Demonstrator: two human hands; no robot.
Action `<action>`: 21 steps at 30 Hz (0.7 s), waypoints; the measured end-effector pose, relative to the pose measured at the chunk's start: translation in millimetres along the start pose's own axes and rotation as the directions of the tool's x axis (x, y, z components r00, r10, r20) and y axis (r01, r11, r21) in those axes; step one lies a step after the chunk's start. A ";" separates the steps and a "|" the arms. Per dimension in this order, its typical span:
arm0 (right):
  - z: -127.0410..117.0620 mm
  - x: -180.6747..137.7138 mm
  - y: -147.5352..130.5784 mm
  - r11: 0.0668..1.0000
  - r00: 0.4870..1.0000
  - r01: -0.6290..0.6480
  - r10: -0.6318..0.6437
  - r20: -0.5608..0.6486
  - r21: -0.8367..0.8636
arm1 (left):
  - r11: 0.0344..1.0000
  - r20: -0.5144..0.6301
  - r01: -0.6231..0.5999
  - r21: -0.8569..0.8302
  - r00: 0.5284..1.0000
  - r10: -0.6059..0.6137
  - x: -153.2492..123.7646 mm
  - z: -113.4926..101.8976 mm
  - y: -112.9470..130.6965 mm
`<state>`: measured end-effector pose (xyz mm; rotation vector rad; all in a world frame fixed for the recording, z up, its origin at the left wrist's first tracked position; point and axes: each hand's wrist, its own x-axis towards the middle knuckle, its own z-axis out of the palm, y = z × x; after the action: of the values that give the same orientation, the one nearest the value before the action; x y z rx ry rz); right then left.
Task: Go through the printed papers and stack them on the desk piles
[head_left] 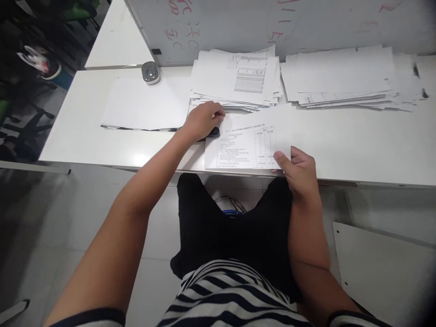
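My right hand pinches the lower right corner of a printed sheet of paper, thumb on top. The sheet shows a table of text and lies over the front part of the desk. Just left of its upper edge is my left hand, fingers curled together near the front of a paper stack; whatever they may hold is hidden. Beneath that hand, a black handle sticks out, seemingly in line with a long, thin, dark-and-silver blade-like strip running left.
A second paper stack lies at the right, against a grey panel with red writing. A small grey-and-white case sits at the back left of the white desk. Chairs and a bin stand beyond the left end.
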<state>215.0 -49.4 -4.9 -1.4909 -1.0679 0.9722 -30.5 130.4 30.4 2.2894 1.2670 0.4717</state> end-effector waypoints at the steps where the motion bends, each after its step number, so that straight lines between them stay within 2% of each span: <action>1: -0.1 0.1 -0.3 1.000 1.000 0.001 -0.001 0.000 0.003 | 1.000 0.002 0.000 -0.010 1.000 0.000 -0.3 -0.7 0.9; 6: -1.4 0.0 -4.3 0.999 0.999 0.032 -0.031 0.014 -0.034 | 1.000 -0.021 -0.009 -0.004 1.000 0.009 -1.6 -3.0 4.3; 14: -1.1 2.6 -2.6 0.987 0.994 0.094 -0.100 -0.040 -0.128 | 0.999 -0.011 0.004 -0.037 1.000 -0.004 -3.4 -4.6 7.3; 21: 1.3 4.9 2.1 0.985 0.989 0.124 -0.132 -0.060 -0.119 | 0.998 -0.130 -0.029 0.062 0.991 0.037 -8.2 0.9 6.2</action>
<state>215.4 -44.6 -7.4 -1.5175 -1.1719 0.7761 -29.9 120.3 32.5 2.3662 1.3234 0.6126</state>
